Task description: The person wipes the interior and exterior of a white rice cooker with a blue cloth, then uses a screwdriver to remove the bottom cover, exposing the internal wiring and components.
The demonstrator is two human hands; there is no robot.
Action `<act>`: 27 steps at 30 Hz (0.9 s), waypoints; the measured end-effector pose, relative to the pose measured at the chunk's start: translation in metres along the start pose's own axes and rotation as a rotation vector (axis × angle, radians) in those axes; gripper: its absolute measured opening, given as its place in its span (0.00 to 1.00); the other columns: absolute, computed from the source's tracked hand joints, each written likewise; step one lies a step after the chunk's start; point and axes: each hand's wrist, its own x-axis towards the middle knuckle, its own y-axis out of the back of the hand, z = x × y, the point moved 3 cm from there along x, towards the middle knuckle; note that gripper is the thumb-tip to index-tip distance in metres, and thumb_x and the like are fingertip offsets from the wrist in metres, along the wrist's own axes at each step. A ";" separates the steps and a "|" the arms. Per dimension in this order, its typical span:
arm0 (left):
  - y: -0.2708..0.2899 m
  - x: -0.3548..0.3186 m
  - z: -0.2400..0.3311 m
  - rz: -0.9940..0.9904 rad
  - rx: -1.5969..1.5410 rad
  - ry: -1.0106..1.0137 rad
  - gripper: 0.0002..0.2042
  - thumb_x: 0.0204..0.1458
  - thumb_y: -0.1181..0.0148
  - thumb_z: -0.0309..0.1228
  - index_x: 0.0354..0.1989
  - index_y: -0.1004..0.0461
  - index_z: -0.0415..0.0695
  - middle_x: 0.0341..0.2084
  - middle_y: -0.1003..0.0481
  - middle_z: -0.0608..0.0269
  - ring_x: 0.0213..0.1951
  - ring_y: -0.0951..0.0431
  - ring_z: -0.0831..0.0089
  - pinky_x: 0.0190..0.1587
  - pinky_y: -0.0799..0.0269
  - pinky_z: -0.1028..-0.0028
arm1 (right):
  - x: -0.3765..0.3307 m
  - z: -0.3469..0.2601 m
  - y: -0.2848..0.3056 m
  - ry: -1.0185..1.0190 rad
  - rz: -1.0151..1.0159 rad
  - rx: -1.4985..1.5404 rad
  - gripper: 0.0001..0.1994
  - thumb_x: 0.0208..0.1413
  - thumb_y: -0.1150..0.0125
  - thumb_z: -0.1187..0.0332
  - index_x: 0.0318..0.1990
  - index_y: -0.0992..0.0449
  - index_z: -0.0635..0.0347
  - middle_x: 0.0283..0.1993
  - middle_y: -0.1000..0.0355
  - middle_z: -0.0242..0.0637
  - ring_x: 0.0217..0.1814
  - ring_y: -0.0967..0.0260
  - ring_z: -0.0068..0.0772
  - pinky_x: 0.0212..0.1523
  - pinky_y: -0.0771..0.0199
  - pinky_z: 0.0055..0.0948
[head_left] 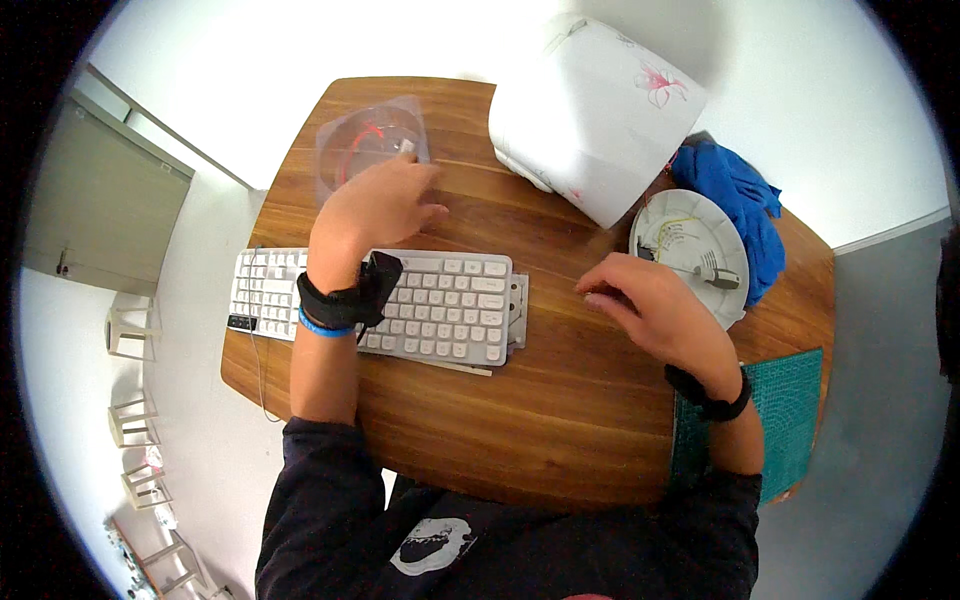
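My left hand (380, 205) reaches over the far side of a white keyboard (440, 305), beside a clear plastic tray (333, 150). Motion smears its fingers, so I cannot make out whether they hold anything. Inside the tray lie a red wire (352, 150) and a small white piece (407, 147), close to those fingers. My right hand (660, 308) hovers over the wooden table (560, 400), its fingers loosely bent, the thumb a little apart, and nothing visible between them. Nearest to it is a round white dish (735, 240) holding thin wires and a grey-handled tool (718, 277).
A white box-like cover with pink flowers (600, 110) stands at the back. Blue cloth (735, 195) lies behind the dish. A green cutting mat (790, 420) covers the near right corner. A cable (262, 380) hangs at the left edge; stools (130, 330) stand on the floor.
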 end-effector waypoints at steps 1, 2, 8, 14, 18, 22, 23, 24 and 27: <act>-0.001 -0.002 0.006 0.009 -0.001 -0.049 0.20 0.64 0.29 0.39 0.58 0.19 0.38 0.53 0.17 0.39 0.57 0.18 0.40 0.59 0.21 0.49 | 0.002 -0.001 -0.001 0.011 0.013 -0.003 0.08 0.68 0.33 0.74 0.51 0.21 0.63 0.48 0.19 0.50 0.51 0.19 0.58 0.50 0.19 0.49; -0.002 -0.005 0.011 0.003 -0.001 -0.064 0.20 0.64 0.30 0.38 0.61 0.19 0.41 0.53 0.17 0.41 0.58 0.17 0.41 0.59 0.21 0.49 | 0.004 -0.001 -0.001 0.022 0.026 -0.007 0.08 0.68 0.33 0.74 0.51 0.21 0.63 0.49 0.19 0.50 0.51 0.19 0.58 0.51 0.18 0.49; 0.013 -0.019 0.052 -0.086 -0.083 -0.053 0.23 0.64 0.30 0.32 0.68 0.21 0.47 0.51 0.15 0.44 0.55 0.16 0.42 0.57 0.20 0.50 | 0.024 -0.004 -0.012 0.053 0.082 0.056 0.09 0.68 0.32 0.75 0.53 0.18 0.62 0.47 0.17 0.46 0.48 0.17 0.49 0.48 0.17 0.41; 0.028 -0.027 0.066 -0.146 -0.062 -0.113 0.22 0.63 0.31 0.29 0.67 0.21 0.49 0.50 0.15 0.45 0.55 0.16 0.42 0.56 0.20 0.49 | 0.064 -0.008 -0.033 0.088 0.089 0.169 0.07 0.67 0.33 0.73 0.49 0.21 0.64 0.48 0.19 0.51 0.51 0.20 0.60 0.52 0.19 0.49; 0.032 -0.036 0.056 -0.080 -0.045 -0.112 0.20 0.63 0.31 0.29 0.64 0.20 0.48 0.47 0.15 0.47 0.53 0.17 0.42 0.55 0.21 0.49 | 0.092 -0.010 -0.042 0.195 0.245 0.108 0.07 0.66 0.34 0.73 0.48 0.22 0.65 0.46 0.20 0.51 0.50 0.21 0.61 0.51 0.19 0.50; 0.041 -0.043 0.058 -0.061 -0.036 -0.120 0.16 0.62 0.31 0.29 0.58 0.18 0.47 0.45 0.15 0.48 0.52 0.17 0.43 0.55 0.22 0.50 | 0.113 -0.010 -0.050 0.231 0.321 0.098 0.06 0.67 0.35 0.74 0.47 0.21 0.66 0.45 0.21 0.51 0.49 0.22 0.61 0.51 0.20 0.51; 0.044 -0.045 0.060 -0.063 -0.030 -0.132 0.15 0.62 0.31 0.28 0.57 0.17 0.46 0.44 0.15 0.48 0.51 0.17 0.44 0.55 0.22 0.50 | 0.118 -0.008 -0.053 0.247 0.343 0.096 0.06 0.67 0.35 0.74 0.46 0.21 0.66 0.44 0.21 0.51 0.48 0.22 0.61 0.51 0.20 0.51; 0.046 -0.046 0.062 -0.065 -0.025 -0.144 0.14 0.62 0.31 0.28 0.56 0.17 0.46 0.44 0.15 0.48 0.51 0.17 0.44 0.55 0.22 0.50 | 0.123 -0.006 -0.055 0.240 0.347 0.093 0.06 0.67 0.35 0.74 0.47 0.20 0.66 0.45 0.21 0.52 0.49 0.22 0.62 0.51 0.20 0.51; 0.043 -0.046 0.060 -0.096 -0.008 -0.148 0.12 0.62 0.32 0.27 0.54 0.16 0.46 0.44 0.15 0.48 0.51 0.17 0.45 0.54 0.21 0.50 | 0.132 0.002 -0.061 0.231 0.357 0.075 0.07 0.66 0.36 0.74 0.48 0.19 0.66 0.46 0.20 0.53 0.50 0.21 0.62 0.52 0.20 0.52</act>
